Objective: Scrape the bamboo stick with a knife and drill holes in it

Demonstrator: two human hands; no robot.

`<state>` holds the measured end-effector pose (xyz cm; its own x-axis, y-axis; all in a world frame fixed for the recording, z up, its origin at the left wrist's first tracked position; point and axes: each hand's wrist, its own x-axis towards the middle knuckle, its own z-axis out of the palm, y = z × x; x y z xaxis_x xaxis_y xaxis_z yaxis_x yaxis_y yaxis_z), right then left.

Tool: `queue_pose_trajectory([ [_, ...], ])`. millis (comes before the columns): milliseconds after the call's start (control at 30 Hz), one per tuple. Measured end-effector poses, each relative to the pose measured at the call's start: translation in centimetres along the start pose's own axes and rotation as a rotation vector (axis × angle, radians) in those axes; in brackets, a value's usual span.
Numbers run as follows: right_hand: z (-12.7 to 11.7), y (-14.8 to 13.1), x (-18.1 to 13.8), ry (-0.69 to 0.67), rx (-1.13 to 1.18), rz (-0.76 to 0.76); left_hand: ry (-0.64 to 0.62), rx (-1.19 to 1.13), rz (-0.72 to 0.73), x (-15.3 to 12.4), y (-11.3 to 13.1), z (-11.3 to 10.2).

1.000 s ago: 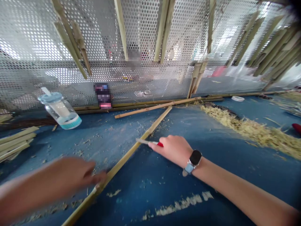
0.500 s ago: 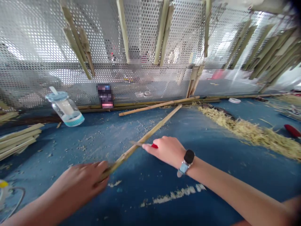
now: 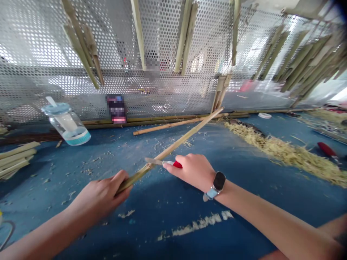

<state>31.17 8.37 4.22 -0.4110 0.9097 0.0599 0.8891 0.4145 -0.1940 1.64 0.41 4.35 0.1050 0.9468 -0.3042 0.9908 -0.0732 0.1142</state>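
Observation:
My left hand [image 3: 110,191] is closed round the near end of a bamboo stick [image 3: 179,142], which slants away to the upper right. In my right hand [image 3: 191,169] is a knife [image 3: 177,164] with a red handle, gripped in closed fingers. Its blade lies across the stick beside a knobbly joint, pointing left; whether it bites into the surface I cannot tell. The stick's far end reaches up before the mesh panel, over a second, thinner bamboo stick [image 3: 162,128]. A watch sits on my right wrist.
A lidded clear jar [image 3: 67,124] stands at the left behind split bamboo strips [image 3: 16,159]. Pale shavings [image 3: 282,148] are heaped along the right, near a red-handled tool [image 3: 326,148]. A perforated metal panel [image 3: 162,36] with bamboo pieces before it closes the back of the blue table [image 3: 195,220].
The far end of the stick has risen and shifted right. My left hand has moved slightly up and right with it. The knife blade stays close to the joint. The whole view has shifted slightly.

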Motion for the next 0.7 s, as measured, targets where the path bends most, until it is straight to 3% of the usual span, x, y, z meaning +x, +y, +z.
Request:
queue_pose_trajectory([
  [233,0.4,1.9,1.1,-0.072,-0.042,0.123,0.029,-0.122,0.043,2.2,0.3,1.1],
  [433,1.2,-0.8,-0.2,-0.089,-0.113,0.034,0.005,-0.218,0.036,2.2,0.0,1.3],
  [533,1.1,-0.6,0.1,-0.116,-0.088,-0.01,0.007,-0.237,0.038,2.3,-0.1,1.3],
  [700,0.8,1.2,1.2,-0.049,-0.129,0.192,0.017,-0.245,0.033,2.4,-0.2,1.5],
])
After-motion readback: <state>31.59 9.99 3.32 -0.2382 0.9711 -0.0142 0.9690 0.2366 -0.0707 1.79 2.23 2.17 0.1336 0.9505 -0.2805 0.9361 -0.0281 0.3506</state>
